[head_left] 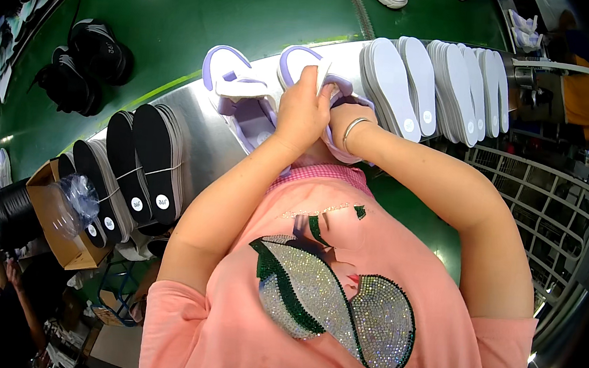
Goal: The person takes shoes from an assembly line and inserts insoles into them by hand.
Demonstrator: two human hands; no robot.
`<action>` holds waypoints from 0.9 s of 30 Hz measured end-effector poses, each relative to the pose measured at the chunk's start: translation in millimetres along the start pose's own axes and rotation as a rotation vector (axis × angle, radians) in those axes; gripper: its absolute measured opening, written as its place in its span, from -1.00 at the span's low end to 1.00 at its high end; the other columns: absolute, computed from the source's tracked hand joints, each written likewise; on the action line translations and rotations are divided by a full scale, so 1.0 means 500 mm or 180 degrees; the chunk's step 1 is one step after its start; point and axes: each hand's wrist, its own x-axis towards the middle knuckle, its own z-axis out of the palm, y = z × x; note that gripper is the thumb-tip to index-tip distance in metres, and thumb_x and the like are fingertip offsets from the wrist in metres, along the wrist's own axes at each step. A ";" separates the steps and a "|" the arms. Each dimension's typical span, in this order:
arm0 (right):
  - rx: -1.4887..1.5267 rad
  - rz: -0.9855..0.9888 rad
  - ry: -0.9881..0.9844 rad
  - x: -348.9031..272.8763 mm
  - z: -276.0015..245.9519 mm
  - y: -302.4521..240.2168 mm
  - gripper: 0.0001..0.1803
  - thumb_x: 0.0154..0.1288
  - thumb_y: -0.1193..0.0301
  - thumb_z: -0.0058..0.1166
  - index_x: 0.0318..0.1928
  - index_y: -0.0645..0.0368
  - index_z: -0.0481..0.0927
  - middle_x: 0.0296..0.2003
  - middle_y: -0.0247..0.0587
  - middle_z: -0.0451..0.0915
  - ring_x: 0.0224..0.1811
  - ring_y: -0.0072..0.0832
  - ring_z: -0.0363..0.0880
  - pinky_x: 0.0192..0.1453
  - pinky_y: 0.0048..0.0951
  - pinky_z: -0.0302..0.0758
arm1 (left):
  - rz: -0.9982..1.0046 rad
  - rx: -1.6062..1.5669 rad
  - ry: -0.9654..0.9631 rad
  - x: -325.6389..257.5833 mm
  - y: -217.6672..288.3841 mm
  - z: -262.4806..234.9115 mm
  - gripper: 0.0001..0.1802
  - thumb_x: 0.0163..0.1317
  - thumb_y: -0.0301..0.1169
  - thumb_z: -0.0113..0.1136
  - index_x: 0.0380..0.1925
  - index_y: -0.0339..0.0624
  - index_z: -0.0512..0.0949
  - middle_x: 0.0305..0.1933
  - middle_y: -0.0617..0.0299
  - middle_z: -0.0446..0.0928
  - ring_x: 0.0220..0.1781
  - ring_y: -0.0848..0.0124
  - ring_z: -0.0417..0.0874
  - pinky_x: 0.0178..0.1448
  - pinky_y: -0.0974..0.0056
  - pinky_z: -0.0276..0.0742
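A white and lilac sneaker point(293, 63) lies on the metal ledge in front of me, its opening toward my body. My left hand point(302, 114) is closed on its upper near the tongue, thumb pointing away from me. My right hand point(349, 122), with a silver bangle at the wrist, reaches into the shoe's opening; its fingers are hidden inside. Just left of it rests a matching sneaker point(221, 58), its tongue raised and a lilac lining showing inside. White insoles point(395, 88) stand stacked close to my right hand.
More white insole stacks point(453, 93) line the ledge to the right, beside a wire rack point(538, 205). Black insoles point(155, 154) tied with string lie at left, near a cardboard box point(78, 253). Black shoes point(99, 51) sit on the green surface point(205, 8). Other people are partly visible.
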 end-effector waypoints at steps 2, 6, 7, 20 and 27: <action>-0.0057 -0.0097 0.0014 -0.007 -0.003 0.004 -0.64 0.08 0.16 -0.14 -0.32 0.16 0.58 -0.30 -0.09 0.56 -0.23 -0.30 0.54 -0.18 -0.36 0.44 | -0.0071 0.0006 -0.0088 0.001 -0.001 -0.001 -0.74 0.06 -0.41 0.01 -0.29 -0.29 0.25 -0.53 -0.16 0.44 -0.45 -0.11 0.45 -0.39 -0.04 0.32; -0.0108 -0.0302 -0.0046 -0.009 -0.009 0.021 -0.64 0.07 0.17 -0.14 -0.32 0.17 0.58 -0.29 -0.08 0.56 -0.21 -0.29 0.54 -0.17 -0.36 0.43 | -0.0019 -0.0055 -0.0043 0.006 -0.004 0.003 -0.74 0.06 -0.41 0.00 -0.29 -0.31 0.24 -0.55 -0.18 0.44 -0.46 -0.12 0.45 -0.39 -0.05 0.32; -0.0116 -0.0302 -0.0051 -0.010 -0.006 0.025 -0.64 0.07 0.17 -0.14 -0.32 0.17 0.58 -0.29 -0.08 0.56 -0.21 -0.29 0.54 -0.17 -0.36 0.43 | 0.0007 -0.0045 -0.0052 0.006 -0.005 0.004 -0.73 0.06 -0.41 0.00 -0.29 -0.31 0.24 -0.57 -0.18 0.43 -0.47 -0.12 0.45 -0.40 -0.05 0.32; 0.0981 -0.1009 0.0000 -0.049 -0.036 0.072 -0.74 0.04 0.34 -0.11 -0.32 0.22 0.55 -0.34 -0.05 0.55 -0.26 -0.25 0.53 -0.19 -0.36 0.43 | -0.0125 0.0191 -0.0067 0.004 -0.004 -0.003 -0.72 0.09 -0.38 -0.01 -0.28 -0.31 0.23 -0.56 -0.18 0.43 -0.48 -0.12 0.46 -0.42 -0.04 0.33; 0.0707 -0.1962 0.1047 -0.114 -0.028 0.132 -0.75 -0.03 0.34 -0.02 -0.34 0.22 0.51 -0.52 -0.14 0.54 -0.39 -0.23 0.53 -0.15 -0.33 0.39 | -0.0081 0.0116 -0.0074 0.002 -0.004 -0.005 -0.73 0.11 -0.38 -0.03 -0.27 -0.31 0.23 -0.53 -0.19 0.44 -0.46 -0.12 0.47 -0.42 -0.03 0.33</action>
